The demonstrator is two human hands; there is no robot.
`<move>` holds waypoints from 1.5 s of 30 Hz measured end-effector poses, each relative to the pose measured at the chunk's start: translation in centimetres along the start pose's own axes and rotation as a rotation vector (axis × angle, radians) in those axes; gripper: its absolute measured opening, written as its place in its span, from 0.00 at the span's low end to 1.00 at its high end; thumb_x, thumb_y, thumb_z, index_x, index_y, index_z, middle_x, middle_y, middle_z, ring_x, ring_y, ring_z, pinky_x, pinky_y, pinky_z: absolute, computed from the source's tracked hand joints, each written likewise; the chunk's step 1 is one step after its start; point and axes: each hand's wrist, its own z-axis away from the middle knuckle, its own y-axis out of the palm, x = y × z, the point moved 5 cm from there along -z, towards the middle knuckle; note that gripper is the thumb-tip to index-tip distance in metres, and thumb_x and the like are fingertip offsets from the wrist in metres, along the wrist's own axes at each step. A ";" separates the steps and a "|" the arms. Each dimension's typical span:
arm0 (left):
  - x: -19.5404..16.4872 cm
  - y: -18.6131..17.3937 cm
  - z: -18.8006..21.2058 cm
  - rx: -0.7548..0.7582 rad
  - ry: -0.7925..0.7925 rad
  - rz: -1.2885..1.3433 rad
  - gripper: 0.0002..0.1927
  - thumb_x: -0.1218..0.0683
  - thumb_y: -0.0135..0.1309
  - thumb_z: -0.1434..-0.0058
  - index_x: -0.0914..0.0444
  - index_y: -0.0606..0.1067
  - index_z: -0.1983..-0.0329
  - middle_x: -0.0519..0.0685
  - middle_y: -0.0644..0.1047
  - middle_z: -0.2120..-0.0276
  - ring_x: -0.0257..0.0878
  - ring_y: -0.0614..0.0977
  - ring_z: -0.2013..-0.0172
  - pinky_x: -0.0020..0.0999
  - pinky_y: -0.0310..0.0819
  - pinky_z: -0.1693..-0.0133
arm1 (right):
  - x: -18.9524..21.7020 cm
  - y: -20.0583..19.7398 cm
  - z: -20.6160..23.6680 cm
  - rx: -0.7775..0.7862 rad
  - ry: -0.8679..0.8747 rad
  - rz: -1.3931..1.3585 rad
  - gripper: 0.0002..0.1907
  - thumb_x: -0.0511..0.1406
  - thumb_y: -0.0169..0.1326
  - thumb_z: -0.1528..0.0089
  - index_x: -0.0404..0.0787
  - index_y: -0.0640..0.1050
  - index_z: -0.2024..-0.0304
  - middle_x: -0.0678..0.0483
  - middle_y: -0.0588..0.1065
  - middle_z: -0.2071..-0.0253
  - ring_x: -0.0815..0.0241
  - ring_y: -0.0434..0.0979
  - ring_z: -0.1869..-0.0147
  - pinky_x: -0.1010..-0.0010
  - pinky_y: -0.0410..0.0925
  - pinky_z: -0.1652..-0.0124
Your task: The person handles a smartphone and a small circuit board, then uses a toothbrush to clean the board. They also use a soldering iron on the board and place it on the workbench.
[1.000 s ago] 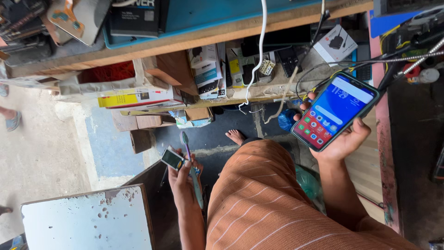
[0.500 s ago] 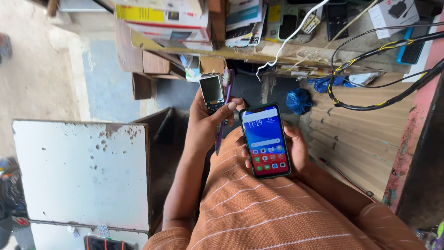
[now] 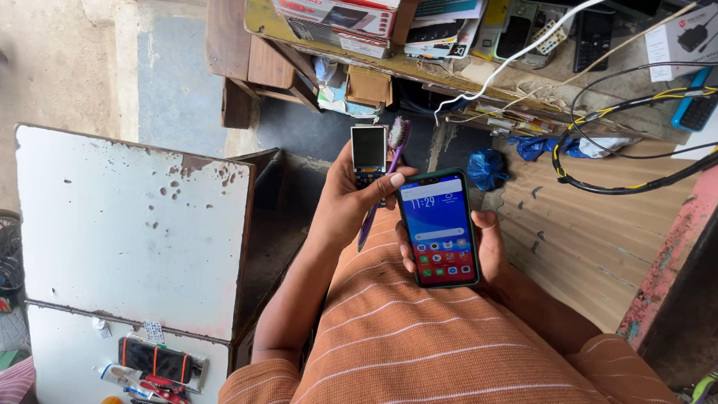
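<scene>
- My left hand [image 3: 345, 206] is clenched around two things at once: a small dark keypad phone with a grey blank screen [image 3: 368, 155], held upright, and a purple plastic toothbrush with worn bristles [image 3: 389, 164] that runs slantwise beside it, bristle end up just right of the phone's screen.
- My right hand [image 3: 479, 251] cradles a dark green touchscreen smartphone with a lit blue-to-red display [image 3: 439, 228] from beneath, fingers wrapped at its edges, screen facing me.
- The two phones sit just beside each other above my lap, which is covered in orange cloth with thin pale stripes [image 3: 419, 329].
- Above them a cluttered wooden shelf [image 3: 336, 49] carries flat cardboard boxes: a red-and-white one [image 3: 336, 16] stacked at the left end, and a white box with a dark charger picture [image 3: 684, 37] at the far right.
- A white cable [image 3: 508, 60] trails across the shelf; a black cable with yellow bands [image 3: 621, 142] loops at the right.
- A blue knotted plastic bag [image 3: 488, 168] lies on the wooden floor near the smartphone.
- To my left stands a white, rust-spotted metal surface [image 3: 127, 224], with a black-and-orange pouch [image 3: 153, 359] at its near edge.
</scene>
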 end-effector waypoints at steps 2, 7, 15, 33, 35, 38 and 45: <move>-0.3 -0.1 0.5 0.003 0.001 -0.007 0.19 0.61 0.61 0.36 0.65 0.68 0.46 0.57 0.84 0.59 0.33 0.82 0.69 0.27 0.80 0.67 | -0.2 0.3 -0.1 0.003 0.000 0.018 0.47 0.56 0.51 0.34 0.28 0.60 0.26 0.31 0.70 0.39 0.38 0.77 0.45 0.50 0.73 0.47; -0.6 -0.2 0.8 -0.033 -0.009 -0.021 0.19 0.61 0.61 0.37 0.64 0.67 0.46 0.58 0.84 0.60 0.33 0.86 0.63 0.28 0.81 0.67 | -0.1 0.9 0.1 -0.078 0.015 0.051 0.49 0.57 0.50 0.38 0.30 0.58 0.28 0.30 0.67 0.34 0.37 0.75 0.41 0.44 0.71 0.45; -0.9 -0.3 -0.1 0.002 0.023 -0.037 0.19 0.60 0.62 0.34 0.64 0.68 0.44 0.56 0.84 0.59 0.34 0.84 0.64 0.27 0.80 0.67 | -0.1 0.9 0.3 -0.082 0.025 0.053 0.49 0.57 0.48 0.36 0.28 0.58 0.27 0.28 0.67 0.37 0.34 0.73 0.37 0.40 0.67 0.38; -0.5 0.3 -0.6 0.007 0.009 -0.100 0.20 0.59 0.60 0.36 0.64 0.67 0.43 0.52 0.84 0.60 0.38 0.87 0.56 0.28 0.84 0.64 | 0.3 -0.2 0.0 -0.107 0.009 0.095 0.48 0.59 0.50 0.36 0.30 0.62 0.28 0.30 0.72 0.46 0.37 0.79 0.49 0.48 0.74 0.48; -0.5 0.3 -0.7 0.005 0.033 -0.103 0.19 0.59 0.61 0.35 0.64 0.68 0.44 0.52 0.84 0.60 0.36 0.86 0.59 0.28 0.83 0.64 | 0.3 -0.7 0.4 -0.101 0.026 0.116 0.48 0.60 0.49 0.37 0.31 0.62 0.29 0.31 0.72 0.45 0.38 0.79 0.47 0.47 0.73 0.46; -0.2 0.3 -0.8 0.001 0.060 -0.054 0.17 0.61 0.62 0.35 0.66 0.70 0.47 0.52 0.83 0.60 0.34 0.84 0.63 0.28 0.80 0.64 | 0.7 -2.2 1.4 -0.180 -0.039 0.178 0.45 0.58 0.46 0.37 0.33 0.61 0.30 0.35 0.72 0.42 0.43 0.78 0.43 0.49 0.72 0.43; 0.8 -0.1 -0.8 -0.106 0.110 -0.061 0.18 0.62 0.63 0.37 0.66 0.69 0.48 0.55 0.84 0.61 0.34 0.82 0.69 0.28 0.80 0.64 | 3.4 -4.8 6.4 -0.535 -0.434 0.825 0.23 0.34 0.54 0.32 0.31 0.69 0.36 0.45 0.76 0.45 0.61 0.77 0.44 0.67 0.71 0.44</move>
